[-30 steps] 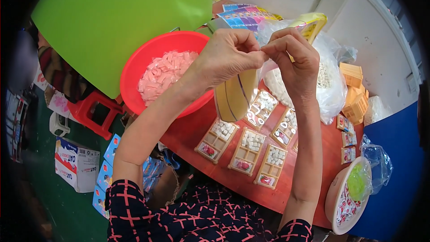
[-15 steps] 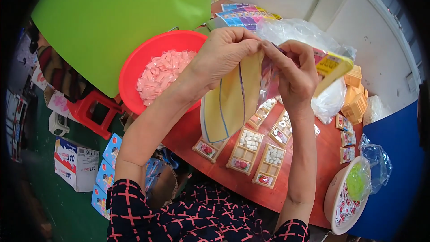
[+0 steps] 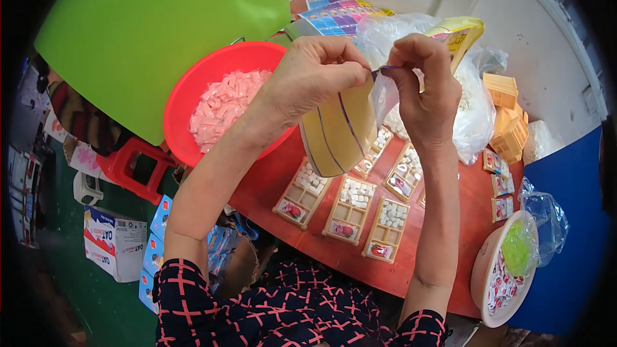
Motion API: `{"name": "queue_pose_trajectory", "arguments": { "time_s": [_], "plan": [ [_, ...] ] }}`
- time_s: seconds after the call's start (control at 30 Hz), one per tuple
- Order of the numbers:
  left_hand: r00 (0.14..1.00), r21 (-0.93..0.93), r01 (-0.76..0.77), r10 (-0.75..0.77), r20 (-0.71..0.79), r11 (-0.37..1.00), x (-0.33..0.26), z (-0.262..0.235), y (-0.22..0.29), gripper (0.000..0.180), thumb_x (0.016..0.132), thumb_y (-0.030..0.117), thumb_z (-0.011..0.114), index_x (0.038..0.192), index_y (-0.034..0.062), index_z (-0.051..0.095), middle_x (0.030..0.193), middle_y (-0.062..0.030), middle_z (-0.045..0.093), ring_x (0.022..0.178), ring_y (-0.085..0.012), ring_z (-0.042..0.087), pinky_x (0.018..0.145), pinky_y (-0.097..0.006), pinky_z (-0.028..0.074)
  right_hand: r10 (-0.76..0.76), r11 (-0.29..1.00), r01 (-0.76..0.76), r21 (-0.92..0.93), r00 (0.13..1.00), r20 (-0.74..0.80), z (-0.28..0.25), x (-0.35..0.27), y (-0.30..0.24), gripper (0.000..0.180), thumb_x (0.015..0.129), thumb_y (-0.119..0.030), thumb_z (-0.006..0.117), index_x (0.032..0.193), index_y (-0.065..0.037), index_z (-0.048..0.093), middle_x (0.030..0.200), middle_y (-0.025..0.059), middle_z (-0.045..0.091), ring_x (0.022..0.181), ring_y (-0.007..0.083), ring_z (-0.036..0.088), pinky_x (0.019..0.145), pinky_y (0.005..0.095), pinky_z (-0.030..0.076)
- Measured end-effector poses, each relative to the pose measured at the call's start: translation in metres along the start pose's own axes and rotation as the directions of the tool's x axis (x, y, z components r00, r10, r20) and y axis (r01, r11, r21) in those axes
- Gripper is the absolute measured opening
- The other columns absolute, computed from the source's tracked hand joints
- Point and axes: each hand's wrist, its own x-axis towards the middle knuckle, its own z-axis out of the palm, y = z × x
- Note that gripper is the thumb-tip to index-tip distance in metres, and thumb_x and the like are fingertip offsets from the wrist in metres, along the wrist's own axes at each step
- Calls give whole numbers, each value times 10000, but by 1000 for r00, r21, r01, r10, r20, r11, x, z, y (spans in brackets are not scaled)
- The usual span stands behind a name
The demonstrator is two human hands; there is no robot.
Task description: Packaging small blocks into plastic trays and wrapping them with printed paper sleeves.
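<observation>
Over the table, my left hand (image 3: 321, 77) is closed in a pinch on a yellow sheet (image 3: 340, 132) with purple lines, which hangs curved below the fingers. My right hand (image 3: 427, 90) is also closed, thumb and finger pinching a purple edge of the sheet close to the left fingertips. Behind the right hand a yellow printed end (image 3: 464, 35) sticks up; whether it joins the hanging part is hidden. Below the hands stand several small tan compartment trays (image 3: 349, 211), with white pieces and small printed packets in some compartments.
A red basin (image 3: 177, 112) of pink wrapped pieces stands left on the red table (image 3: 308, 244). Clear plastic bags (image 3: 472, 128), orange crates (image 3: 511, 132) and printed sheets (image 3: 337, 16) lie behind. A pale basin (image 3: 479, 283) with small packets sits right. A red stool (image 3: 138, 160) is at left.
The pinched sheet edges have drawn slightly apart, with a purple edge now showing between my fingertips. The yellow printed end behind my right hand has swung up and inward.
</observation>
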Motion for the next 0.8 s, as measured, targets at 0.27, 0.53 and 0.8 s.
{"name": "queue_pose_trajectory", "arguments": {
  "time_s": [0.27,0.53,0.8],
  "plan": [
    [994,62,77,-72,-82,995,-5,16,2,163,764,100,574,855,-30,611,782,-32,606,703,-70,556,651,-202,441,9,999,-6,-40,998,57,-7,0,-4,370,673,128,628,962,-29,460,750,70,587,705,151,610,618,258,494],
    [997,130,1,9,-79,992,-3,14,-7,98,755,91,590,744,-6,594,693,-2,566,661,-41,507,595,-185,406,36,997,-31,-66,996,85,-9,-4,-8,350,683,128,613,962,-23,465,762,82,591,717,178,617,618,285,497],
    [996,16,38,-36,-86,999,4,22,-15,95,764,87,617,709,23,572,673,25,552,605,-32,487,557,-174,390,-46,989,56,-139,996,74,-12,-2,-16,342,676,111,571,974,-29,481,739,98,565,693,241,597,609,316,477]
  ]
}}
